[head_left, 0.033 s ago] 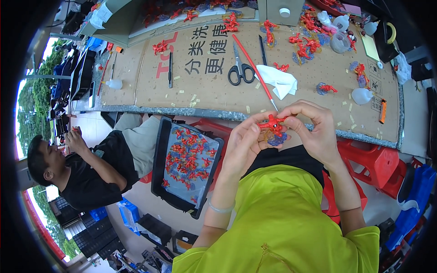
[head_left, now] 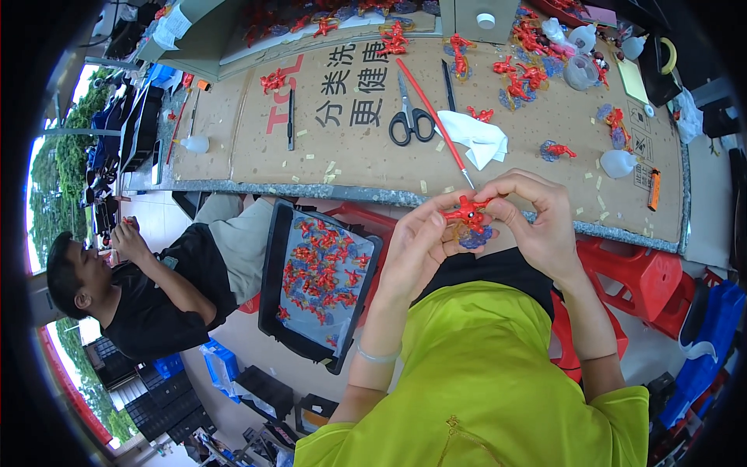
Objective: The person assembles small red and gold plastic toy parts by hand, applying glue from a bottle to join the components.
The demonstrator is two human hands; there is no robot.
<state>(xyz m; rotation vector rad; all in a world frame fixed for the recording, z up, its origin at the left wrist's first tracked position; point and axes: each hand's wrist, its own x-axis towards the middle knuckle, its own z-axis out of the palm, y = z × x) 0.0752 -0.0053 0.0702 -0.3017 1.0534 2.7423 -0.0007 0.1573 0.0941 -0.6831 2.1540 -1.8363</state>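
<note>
A small red figurine [head_left: 467, 212] with a translucent purple and amber base [head_left: 471, 236] is held up in front of me, off the table's near edge. Thumb and fingers of my left hand [head_left: 420, 237] close around its left side and underside. From the other side, my right hand [head_left: 529, 218] pinches a red limb of it between thumb and forefinger. Just beyond the figurine lies a red-handled paintbrush [head_left: 436, 117], its tip pointing toward my hands. A crumpled white tissue [head_left: 476, 138] rests partly under the brush, near black-handled scissors [head_left: 411, 124].
Cardboard [head_left: 257, 167] covers the table. More red figurines [head_left: 529, 78], a white squeeze bottle [head_left: 618, 163] and an orange cutter [head_left: 654, 191] lie at right. A black tray [head_left: 268, 311] of figurines stands left of me, beside a seated person [head_left: 163, 288]. Red stools [head_left: 638, 272] are at right.
</note>
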